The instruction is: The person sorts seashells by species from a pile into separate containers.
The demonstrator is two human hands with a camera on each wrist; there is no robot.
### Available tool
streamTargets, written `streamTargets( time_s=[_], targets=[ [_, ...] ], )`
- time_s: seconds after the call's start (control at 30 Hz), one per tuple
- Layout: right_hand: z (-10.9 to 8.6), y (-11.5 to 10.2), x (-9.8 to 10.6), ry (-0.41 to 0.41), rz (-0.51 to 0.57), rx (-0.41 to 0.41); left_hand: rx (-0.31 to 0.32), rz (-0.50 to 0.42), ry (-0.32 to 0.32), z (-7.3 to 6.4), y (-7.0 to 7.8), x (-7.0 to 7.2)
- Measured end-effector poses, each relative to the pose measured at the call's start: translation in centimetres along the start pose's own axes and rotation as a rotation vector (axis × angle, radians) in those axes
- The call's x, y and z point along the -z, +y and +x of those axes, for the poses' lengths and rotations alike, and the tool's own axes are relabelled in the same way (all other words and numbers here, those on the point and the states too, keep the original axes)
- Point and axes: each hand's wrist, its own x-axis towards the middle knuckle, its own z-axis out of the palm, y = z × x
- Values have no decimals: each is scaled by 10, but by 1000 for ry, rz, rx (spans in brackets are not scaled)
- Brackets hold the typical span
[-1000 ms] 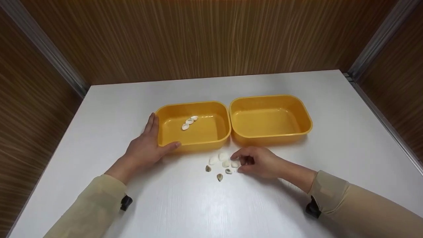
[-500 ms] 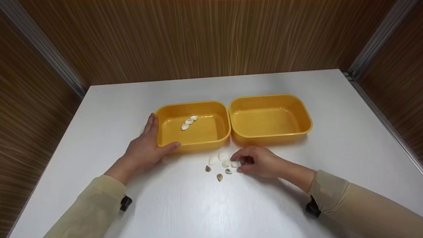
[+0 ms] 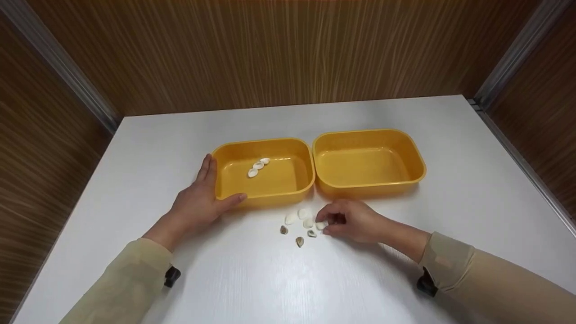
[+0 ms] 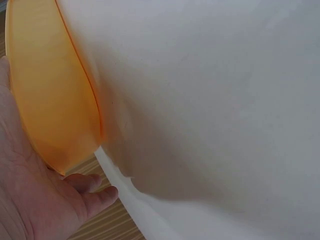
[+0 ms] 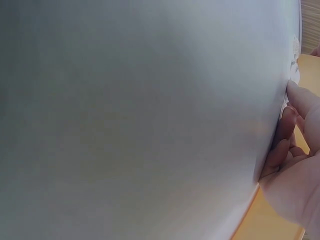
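My left hand point(image 3: 198, 198) rests against the near left corner of the left yellow tub point(image 3: 261, 196), thumb along the front rim and fingers straight along its left side. Three white shells point(image 3: 258, 165) lie in a slanting row inside that tub. In front of the tubs, my right hand point(image 3: 355, 220) pinches a white seashell point(image 3: 321, 225) between thumb and forefinger, low at the table. Beside it lie three more white shells point(image 3: 308, 222) and three small brownish shells point(image 3: 299, 241). In the right wrist view, the right hand's fingers point(image 5: 286, 127) are bent, with the shell hidden.
A second yellow tub point(image 3: 369, 185), with nothing in it, stands right against the first one's right side. Both stand on a white table point(image 3: 270, 288), with wood-patterned panels point(image 3: 288, 54) behind and at the sides.
The right thumb and forefinger have closed in on the white shell, which has shifted very slightly. My left hand and both tubs stay in place.
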Motion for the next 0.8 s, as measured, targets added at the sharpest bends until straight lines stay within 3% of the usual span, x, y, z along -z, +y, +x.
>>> streamTargets(
  time_s=[0.5, 0.8],
  targets=[
    [-1, -2, 1, -21, -18, -1, -5, -5, 11, -2, 2, 0],
    [-2, 0, -1, 3, 25, -24, -5, 0, 13, -3, 2, 0]
  ],
)
